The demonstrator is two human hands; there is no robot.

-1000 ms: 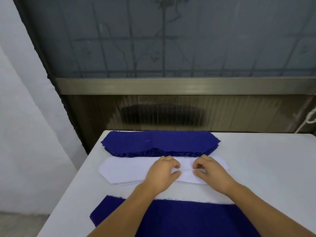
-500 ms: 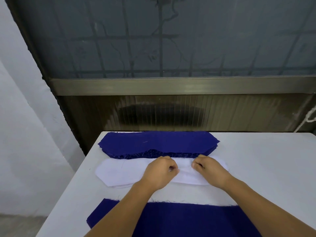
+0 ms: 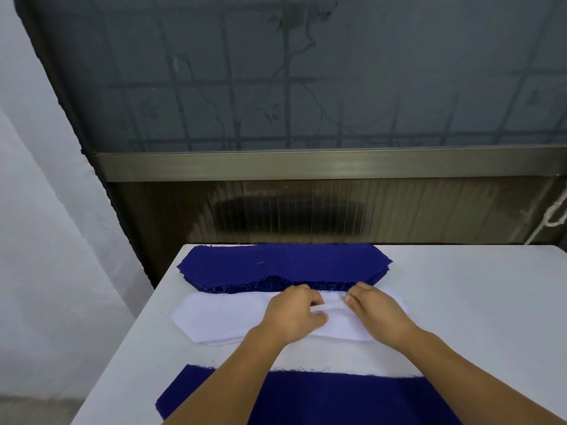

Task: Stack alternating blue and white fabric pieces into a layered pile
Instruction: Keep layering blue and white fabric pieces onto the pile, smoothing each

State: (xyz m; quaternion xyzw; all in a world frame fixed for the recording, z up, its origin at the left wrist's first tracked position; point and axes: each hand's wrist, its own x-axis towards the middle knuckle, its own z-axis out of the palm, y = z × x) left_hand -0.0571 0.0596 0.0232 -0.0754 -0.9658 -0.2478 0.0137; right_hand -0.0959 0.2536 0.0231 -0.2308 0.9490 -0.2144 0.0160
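Nearby, blue stack (image 3: pixel 282 265) beyond hand-pinched white pieces (image 3: pixel 221 317).

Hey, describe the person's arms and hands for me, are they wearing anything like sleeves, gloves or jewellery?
Both forearms are bare as far as the frame shows, with no sleeves in view. The left hand and right hand wear no gloves, and no rings, watch or bracelets show on the fingers or wrists. No markings or bandages are visible.

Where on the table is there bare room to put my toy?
The table's right side is bare, right of the white stack and blue stack. A thin strip runs along the left edge. The middle is crowded: both hands pinch white fabric, with blue cloth nearest.
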